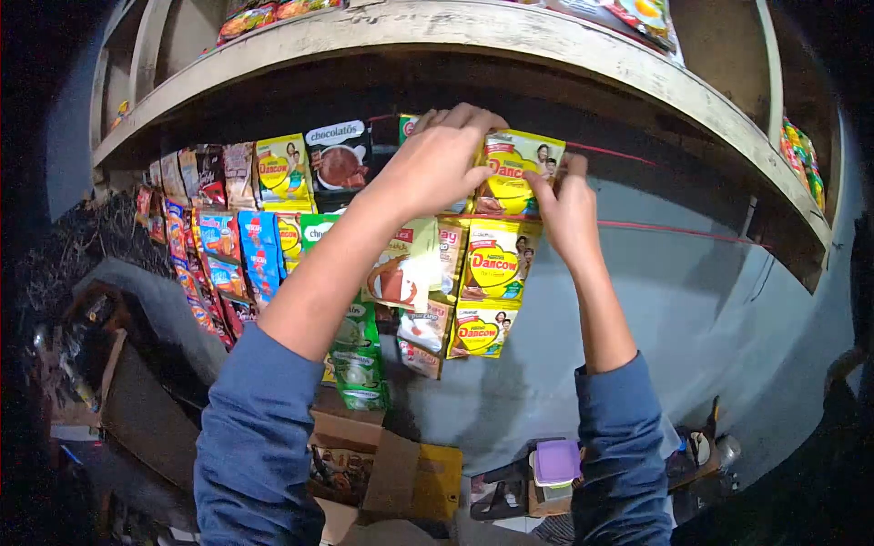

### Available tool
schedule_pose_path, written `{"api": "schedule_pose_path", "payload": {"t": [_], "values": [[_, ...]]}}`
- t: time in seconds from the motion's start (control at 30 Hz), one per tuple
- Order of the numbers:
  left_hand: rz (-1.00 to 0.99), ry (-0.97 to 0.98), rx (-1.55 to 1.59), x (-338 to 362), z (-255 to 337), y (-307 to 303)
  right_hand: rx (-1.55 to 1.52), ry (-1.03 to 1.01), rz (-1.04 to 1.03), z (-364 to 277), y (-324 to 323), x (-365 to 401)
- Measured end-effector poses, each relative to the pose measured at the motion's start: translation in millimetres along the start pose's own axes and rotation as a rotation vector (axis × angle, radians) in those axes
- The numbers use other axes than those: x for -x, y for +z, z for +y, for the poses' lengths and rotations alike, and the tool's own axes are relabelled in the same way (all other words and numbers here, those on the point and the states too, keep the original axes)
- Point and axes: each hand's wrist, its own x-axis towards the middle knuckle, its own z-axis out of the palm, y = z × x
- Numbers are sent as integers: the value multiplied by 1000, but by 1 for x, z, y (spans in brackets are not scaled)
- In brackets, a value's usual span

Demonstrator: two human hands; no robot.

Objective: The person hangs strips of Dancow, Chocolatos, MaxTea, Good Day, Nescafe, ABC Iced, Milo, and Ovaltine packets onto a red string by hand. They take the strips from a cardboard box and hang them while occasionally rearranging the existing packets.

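Observation:
A strip of yellow Dancow sachets (492,264) hangs from the red strings under the shelf. My right hand (569,205) pinches the right edge of its top sachet, thumb in front. At that sachet's upper left, my left hand (437,164) is closed, with its thumb on the edge and its other fingers curled over the top, partly hidden. Beneath my left wrist hangs a cream sachet with a cup picture (396,273). Beside it are pinkish-white sachets (424,329) and a green sachet strip (358,359).
More sachet strips hang leftward, including a chocolatos sachet (339,156) and blue sachets (259,255). Above runs a curved white shelf edge (437,27). A red string (674,232) extends right along the grey wall. Below are an open cardboard box (391,469) and a purple-lidded container (556,462).

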Motion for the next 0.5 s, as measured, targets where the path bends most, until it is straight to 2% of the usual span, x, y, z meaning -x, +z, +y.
{"api": "schedule_pose_path", "payload": {"t": [0.03,0.07,0.1,0.13,0.17,0.23,0.3,0.37,0.4,0.43,0.5], "values": [[72,5,52,9,-1,1,-1,93,-14,-6,-1,7],[139,9,98,21,-1,1,83,-64,73,-4,0,16],[113,16,117,38,6,-6,158,-223,162,0,1,29],[158,28,127,60,9,-5,33,-191,181,-5,0,47],[200,-104,225,90,23,-3,-58,-226,240,-8,2,69],[104,-217,363,161,34,6,-372,-92,300,-12,14,127],[21,-293,516,235,42,19,-555,61,306,10,39,210],[-108,-517,596,315,47,26,-687,284,211,13,79,289],[-143,-588,597,353,44,25,-601,554,48,9,98,328],[-198,-743,618,395,42,19,-574,686,-224,1,115,367],[-316,-1012,587,458,44,-13,-478,898,-619,-29,146,437]]}}
